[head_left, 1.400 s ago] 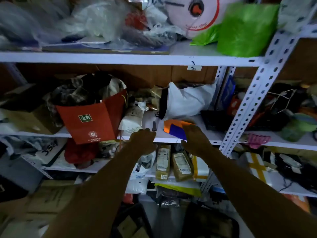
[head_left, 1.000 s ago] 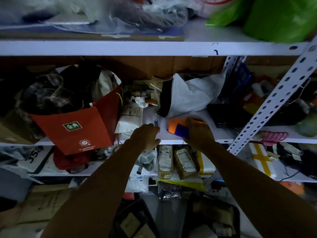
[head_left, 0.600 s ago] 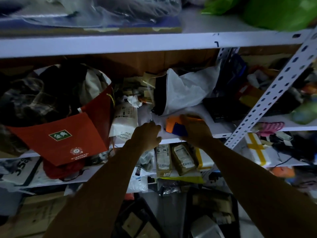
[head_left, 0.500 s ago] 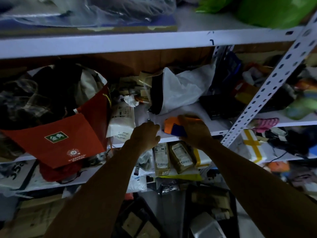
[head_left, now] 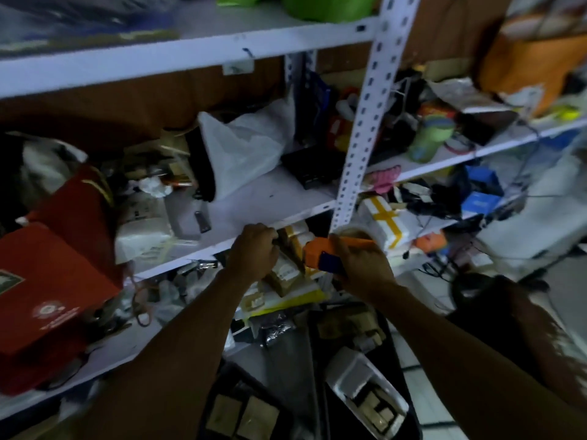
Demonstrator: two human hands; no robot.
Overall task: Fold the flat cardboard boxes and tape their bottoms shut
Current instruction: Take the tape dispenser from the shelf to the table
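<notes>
Nearest, two bare forearms reach toward the white metal shelf (head_left: 260, 201). The right hand (head_left: 365, 268) grips an orange-and-blue tape dispenser (head_left: 320, 254) just below the shelf's front edge, fingers wrapped round its handle. The left hand (head_left: 254, 249) is just beside it, its fingers curled under, whether on anything I cannot tell. Farther back on the shelf sit a white plastic bag (head_left: 244, 147) and a red paper bag (head_left: 57, 265).

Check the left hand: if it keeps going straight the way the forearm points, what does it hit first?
Probably the front edge of the white shelf: the left hand sits just below and in front of that lip, with the forearm aimed up and toward the rack. Depth is unclear, so it might instead slip underneath into the packets stacked there.
</notes>
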